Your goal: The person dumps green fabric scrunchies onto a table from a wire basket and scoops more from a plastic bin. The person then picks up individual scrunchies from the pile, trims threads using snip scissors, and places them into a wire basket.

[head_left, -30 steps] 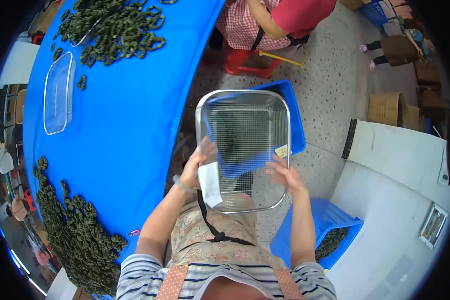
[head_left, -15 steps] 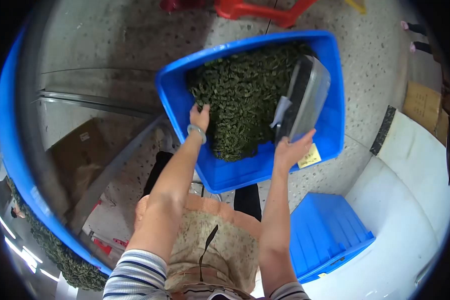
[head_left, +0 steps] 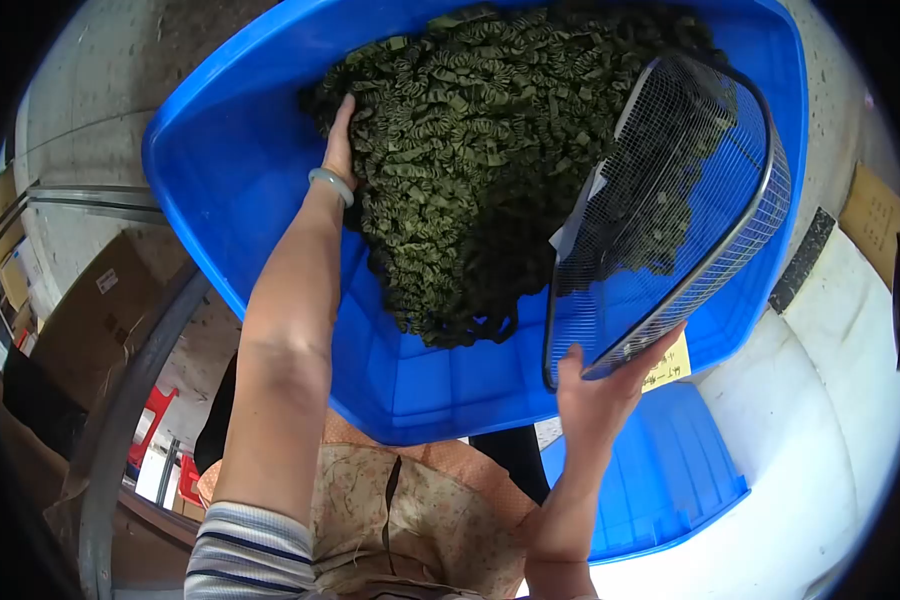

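Observation:
My right hand (head_left: 602, 395) grips the near end of a wire mesh basket (head_left: 735, 215) with a metal rim. The basket is tilted on its side over the right part of a large blue tub (head_left: 260, 75). Through the mesh I see dark green stuff, but cannot tell whether any lies inside the basket. A heap of dark green, crinkled, ribbed pieces (head_left: 450, 150) fills much of the tub. My left hand (head_left: 340, 150), with a pale bangle at its wrist, rests against the heap's left side, a finger stretched out and the others partly hidden.
A yellow paper label (head_left: 670, 368) with writing is on the tub's near right side. Another blue bin (head_left: 660, 470) stands lower right, beside a white surface (head_left: 820, 400). Cardboard (head_left: 100, 310) and a metal frame (head_left: 100, 500) are on the left, with red stools behind.
The tub now looks larger and closer. The wire basket has turned so that its mesh and rim face me more. My left hand stays at the heap's left side.

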Tool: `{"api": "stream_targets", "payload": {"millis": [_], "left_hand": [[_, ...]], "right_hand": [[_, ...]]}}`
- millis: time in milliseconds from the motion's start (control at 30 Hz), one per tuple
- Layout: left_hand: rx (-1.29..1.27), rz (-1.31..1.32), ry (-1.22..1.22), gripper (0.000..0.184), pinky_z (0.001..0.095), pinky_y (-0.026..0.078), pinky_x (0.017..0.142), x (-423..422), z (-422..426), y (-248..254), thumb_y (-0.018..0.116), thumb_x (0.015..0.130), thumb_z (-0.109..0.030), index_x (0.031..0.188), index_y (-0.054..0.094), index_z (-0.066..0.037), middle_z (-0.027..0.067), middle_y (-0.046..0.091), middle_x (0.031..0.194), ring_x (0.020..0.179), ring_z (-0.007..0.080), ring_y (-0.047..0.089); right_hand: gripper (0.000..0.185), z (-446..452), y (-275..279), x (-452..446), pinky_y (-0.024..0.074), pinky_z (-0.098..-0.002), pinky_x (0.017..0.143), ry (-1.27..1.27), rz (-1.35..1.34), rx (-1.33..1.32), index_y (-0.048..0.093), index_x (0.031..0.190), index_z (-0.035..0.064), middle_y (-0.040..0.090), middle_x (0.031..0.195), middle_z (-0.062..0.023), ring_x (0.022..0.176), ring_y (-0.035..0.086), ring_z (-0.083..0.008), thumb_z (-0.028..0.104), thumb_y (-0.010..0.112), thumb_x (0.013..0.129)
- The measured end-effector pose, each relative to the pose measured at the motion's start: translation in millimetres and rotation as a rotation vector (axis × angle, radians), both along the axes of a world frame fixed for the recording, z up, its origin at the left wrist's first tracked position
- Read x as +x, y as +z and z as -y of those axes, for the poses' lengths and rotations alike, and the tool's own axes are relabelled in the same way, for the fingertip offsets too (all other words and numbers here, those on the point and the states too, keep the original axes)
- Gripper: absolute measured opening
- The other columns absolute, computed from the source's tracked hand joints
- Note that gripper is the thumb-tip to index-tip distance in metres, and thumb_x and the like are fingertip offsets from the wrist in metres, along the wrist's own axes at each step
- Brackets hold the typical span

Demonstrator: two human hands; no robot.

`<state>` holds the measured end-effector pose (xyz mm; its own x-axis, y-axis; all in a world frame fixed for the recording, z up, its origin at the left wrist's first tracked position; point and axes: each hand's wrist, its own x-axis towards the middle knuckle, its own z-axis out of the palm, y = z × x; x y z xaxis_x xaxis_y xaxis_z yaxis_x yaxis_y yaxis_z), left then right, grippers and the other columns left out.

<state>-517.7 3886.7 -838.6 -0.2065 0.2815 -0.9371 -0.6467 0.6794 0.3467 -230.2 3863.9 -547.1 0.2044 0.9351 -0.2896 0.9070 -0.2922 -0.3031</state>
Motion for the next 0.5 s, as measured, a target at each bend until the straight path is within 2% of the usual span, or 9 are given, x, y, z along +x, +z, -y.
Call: {"api": "stream_targets", "payload": {"millis": [67,167,300,400,500], "left_hand": [[-0.056,-0.069,-0.075,0.109,0.0521,0.015,0.108,19,-18,37,0.058,0.062,-0.077,0.146,0.021,-0.017,0.0124,0.014,0.152,0.137,0.0296,0.018],[-0.084,0.01,-0.132,0.117,0.0557,0.006,0.108,16,-19,27,0.057,0.057,-0.081,0.148,0.016,-0.02,0.0113,0.008,0.153,0.139,0.0314,0.008],[-0.027,-0.114,0.094,0.107,0.0473,0.011,0.11,33,-13,3,0.055,0.066,-0.077,0.147,0.019,-0.018,0.0109,0.015,0.152,0.138,0.0292,0.015],[0.146,-0.217,0.194,0.096,0.0429,0.021,0.109,46,-14,-1,0.054,0.073,-0.072,0.145,0.025,-0.015,0.0104,0.025,0.148,0.135,0.0269,0.025],[0.254,0.047,0.248,0.092,0.0424,0.031,0.104,36,-15,6,0.055,0.074,-0.069,0.142,0.03,-0.013,0.0101,0.032,0.144,0.13,0.0258,0.034]], "right_hand": [[0.098,-3,5,-6,0.0363,-0.0422,0.101,-0.011,-0.022,-0.009,0.004,0.146,0.0081,0.033,0.138,-0.0258,0.125,0.039,-0.0397,0.0,0.062,0.067],[0.098,-3,0,0,0.0361,-0.0427,0.101,-0.051,-0.092,-0.023,0.005,0.146,0.0075,0.032,0.138,-0.0269,0.127,0.038,-0.0397,0.001,0.063,0.068],[0.096,-3,-2,9,0.0368,-0.0445,0.1,-0.018,-0.132,0.014,0.006,0.145,0.0045,0.032,0.137,-0.0269,0.125,0.04,-0.04,0.002,0.063,0.068],[0.095,-3,1,2,0.0384,-0.0452,0.099,-0.039,-0.122,-0.005,0.006,0.145,0.0029,0.034,0.137,-0.0262,0.123,0.041,-0.0397,0.003,0.063,0.068],[0.096,1,0,-2,0.0401,-0.045,0.097,0.014,-0.093,0.007,0.006,0.145,0.0034,0.035,0.136,-0.0255,0.121,0.044,-0.0389,0.006,0.063,0.067]]}}
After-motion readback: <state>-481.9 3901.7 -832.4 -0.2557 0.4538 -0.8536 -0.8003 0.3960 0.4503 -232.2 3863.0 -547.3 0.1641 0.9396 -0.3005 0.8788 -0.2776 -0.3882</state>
